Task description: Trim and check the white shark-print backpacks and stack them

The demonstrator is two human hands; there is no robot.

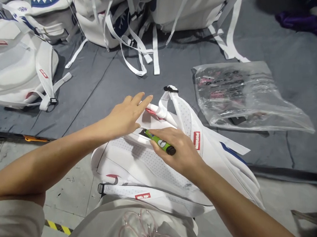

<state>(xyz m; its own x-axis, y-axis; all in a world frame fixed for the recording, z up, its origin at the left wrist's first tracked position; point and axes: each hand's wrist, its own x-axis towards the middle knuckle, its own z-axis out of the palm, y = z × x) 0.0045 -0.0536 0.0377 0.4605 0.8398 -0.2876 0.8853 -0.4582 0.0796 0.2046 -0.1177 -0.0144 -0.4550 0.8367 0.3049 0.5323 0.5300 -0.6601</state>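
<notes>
A white backpack [161, 161] lies across the table edge close to my body, its straps facing up. My left hand [123, 115] rests flat on its far end, fingers stretched out, beside a red label [152, 111]. Gripped in my right hand [179, 147] is a green handheld tool [161, 143] with a black butt end. Its dark, narrow front end is at the backpack fabric near my left thumb; whether it touches cannot be made out. A shoulder strap [183, 115] with a black buckle [170, 89] stands up just beyond my right hand.
A clear plastic bag [240, 92] with small items in it lies on the grey-covered table [91, 72] to the right. Another white backpack [13, 66] is at the left. Several more backpacks stand along the back, with white straps [156, 54] trailing forward. An orange tool [35, 139] sits at the table's front edge.
</notes>
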